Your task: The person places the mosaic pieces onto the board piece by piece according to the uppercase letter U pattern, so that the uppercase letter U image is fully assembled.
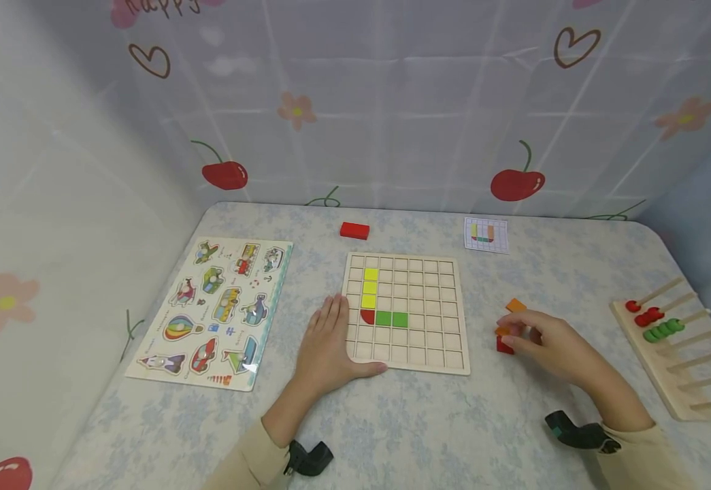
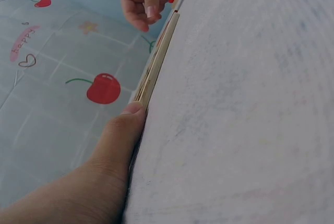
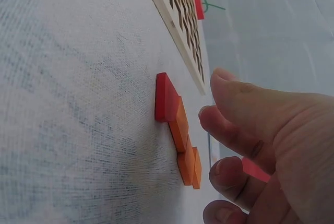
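Observation:
My left hand [image 1: 324,347] rests at the near left corner of a wooden grid board [image 1: 435,340], fingers straight along its left edge and thumb along its near edge. In the board sit three yellow squares [image 1: 370,288], a red quarter-round tile [image 1: 368,316] and two green squares [image 1: 392,318]. My right hand [image 1: 551,340] hovers right of the board, fingers loosely bent and thumb apart from them. Beside its fingertips, a red tile [image 3: 166,98] and several orange tiles [image 3: 180,125] lie in a row on the table; the right wrist view shows a gap between hand and tiles.
A vehicle picture puzzle [image 1: 214,313] lies at the left. Behind the board are a red block [image 1: 354,231] and a small pattern card [image 1: 486,235]. At the right stands a wooden peg rack [image 1: 658,361] with red and green beads. A printed curtain [image 1: 379,102] hangs behind.

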`<state>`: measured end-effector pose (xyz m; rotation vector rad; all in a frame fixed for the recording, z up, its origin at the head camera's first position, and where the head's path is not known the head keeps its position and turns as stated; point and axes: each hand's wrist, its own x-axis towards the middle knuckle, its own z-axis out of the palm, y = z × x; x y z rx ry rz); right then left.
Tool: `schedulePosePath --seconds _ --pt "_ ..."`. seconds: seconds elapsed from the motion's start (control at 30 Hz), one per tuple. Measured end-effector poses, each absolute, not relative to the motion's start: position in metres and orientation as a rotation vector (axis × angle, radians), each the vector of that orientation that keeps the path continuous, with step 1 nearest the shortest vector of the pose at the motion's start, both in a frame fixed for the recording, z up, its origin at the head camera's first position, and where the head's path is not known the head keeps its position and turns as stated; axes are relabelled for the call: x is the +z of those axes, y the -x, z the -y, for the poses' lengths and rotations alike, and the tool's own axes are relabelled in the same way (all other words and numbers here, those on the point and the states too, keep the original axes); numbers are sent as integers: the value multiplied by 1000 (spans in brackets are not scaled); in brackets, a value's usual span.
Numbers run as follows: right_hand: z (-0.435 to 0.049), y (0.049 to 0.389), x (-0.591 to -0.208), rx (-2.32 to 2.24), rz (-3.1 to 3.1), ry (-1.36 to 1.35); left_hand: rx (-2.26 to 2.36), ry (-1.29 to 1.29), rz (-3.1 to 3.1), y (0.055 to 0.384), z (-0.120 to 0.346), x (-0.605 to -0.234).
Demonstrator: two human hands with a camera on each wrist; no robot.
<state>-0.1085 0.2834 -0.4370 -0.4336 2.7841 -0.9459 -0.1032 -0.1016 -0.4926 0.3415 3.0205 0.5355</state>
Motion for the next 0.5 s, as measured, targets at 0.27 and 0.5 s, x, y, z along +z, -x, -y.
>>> schedulePosePath --seconds 0.27,0.5 --pt "-282 109 -440 -901 -2778 421 551 -343 -3017 103 102 -494" --pt "-283 107 -443 -876 -2769 430 548 -345 -3023 104 102 -495"
